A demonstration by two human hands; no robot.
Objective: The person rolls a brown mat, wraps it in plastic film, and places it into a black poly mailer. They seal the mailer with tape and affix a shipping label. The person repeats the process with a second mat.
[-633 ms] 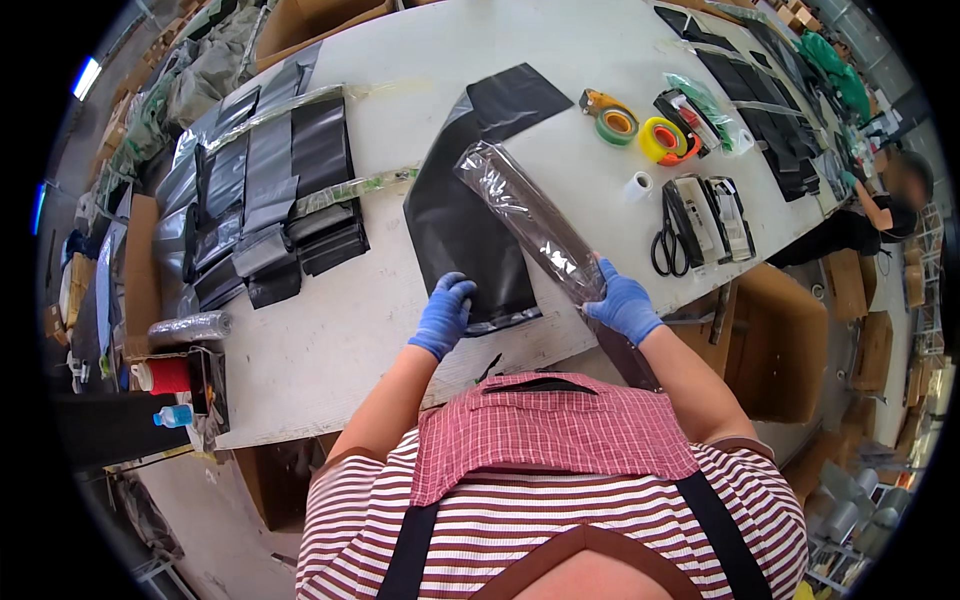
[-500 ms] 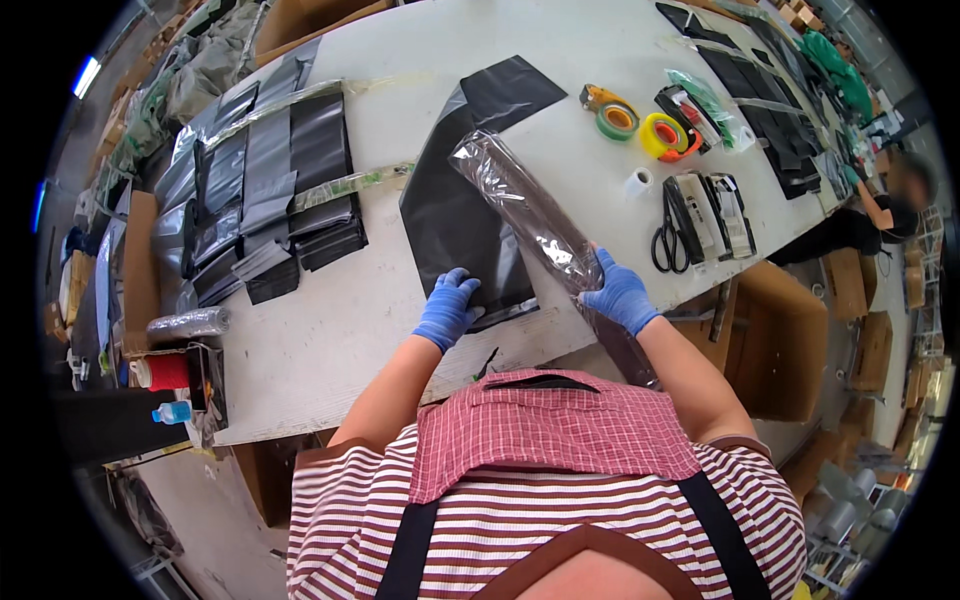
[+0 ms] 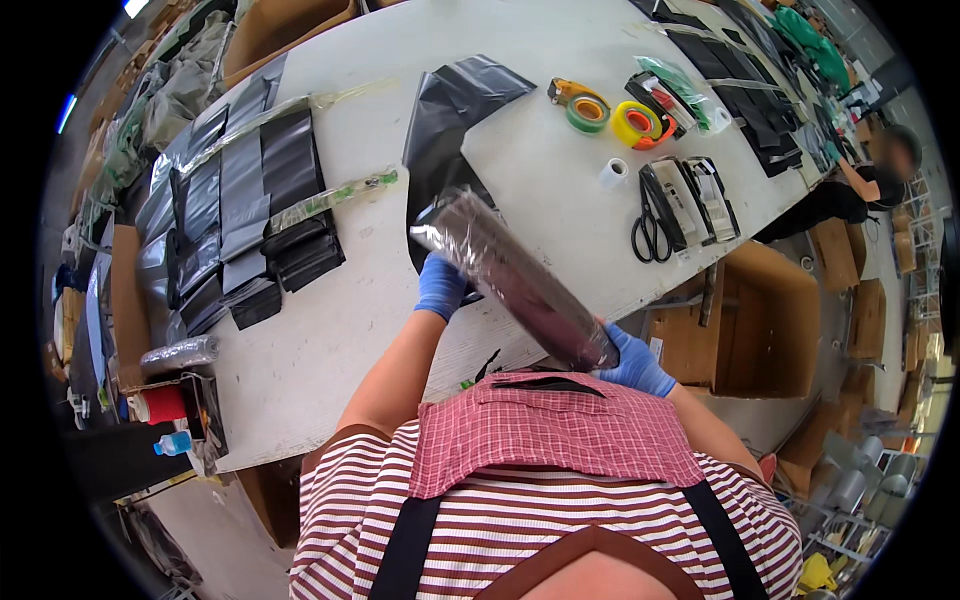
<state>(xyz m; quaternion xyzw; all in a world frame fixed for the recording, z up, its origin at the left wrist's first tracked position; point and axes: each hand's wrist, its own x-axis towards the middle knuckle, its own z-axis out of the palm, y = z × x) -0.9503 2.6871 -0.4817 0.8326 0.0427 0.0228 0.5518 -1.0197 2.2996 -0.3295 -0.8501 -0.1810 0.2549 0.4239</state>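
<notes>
A long dark-brown bundle in shiny clear wrap (image 3: 530, 285) slants across in front of me, its upper end raised over the table. My right hand (image 3: 637, 362), in a blue glove, is closed round its lower end near my apron. My left hand (image 3: 440, 287), also blue-gloved, rests by a black plastic sheet (image 3: 440, 130) at the bundle's upper end. The bundle hides part of its fingers, so its grip does not show. That folded sheet lies bent on the white table, partly covered by the bundle.
Stacked black plastic bags (image 3: 245, 200) lie to the left, more (image 3: 745, 100) at the far right. Tape rolls (image 3: 588, 113), a small white roll (image 3: 613, 172) and black scissors (image 3: 650, 228) sit right of centre. An open carton (image 3: 765, 320) stands beyond the right edge; another person (image 3: 860, 185) works at far right.
My right hand has drawn the bundle's lower end toward my body, and the bundle now overlaps the black sheet and my left fingers. The view has shifted slightly.
</notes>
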